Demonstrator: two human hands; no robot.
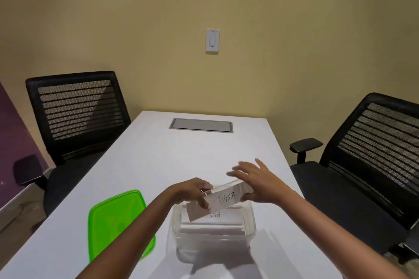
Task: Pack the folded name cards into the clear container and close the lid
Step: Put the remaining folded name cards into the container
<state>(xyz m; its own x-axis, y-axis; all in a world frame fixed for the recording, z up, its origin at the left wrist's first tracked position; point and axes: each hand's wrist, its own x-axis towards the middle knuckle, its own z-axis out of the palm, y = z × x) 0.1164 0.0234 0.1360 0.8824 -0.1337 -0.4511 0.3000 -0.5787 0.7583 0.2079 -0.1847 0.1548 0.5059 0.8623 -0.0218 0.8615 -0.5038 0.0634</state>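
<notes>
Clear container (pixel 179 233) sits open on the white table (pixel 181 154) toward its 6 o'clock edge, with the green lid (pixel 113 215) lying flat on the table at the container's 9 o'clock.

The step in hand looks like lowering one folded card (pixel 224 198), marked "TIGER", into the box. It hangs tilted over the container's 12 o'clock rim. The left hand (pixel 190 189) has it in a pinching grip at the 9 o'clock end. The right hand (pixel 258 179) is spread and blurred, fingers straight, its thumb at or near the card's 3 o'clock end; whether it touches I cannot tell.

To do this well, level the card first, then set it down flat along the container's long side so the fold stays shut and the stack stays low enough for the lid. Steady the free end lightly — squeezing would spring the fold.

The container is see-through with rounded corners. Inside, another card (pixel 221 215) shows the letters "ETA", with more white card lying beneath it.
</notes>
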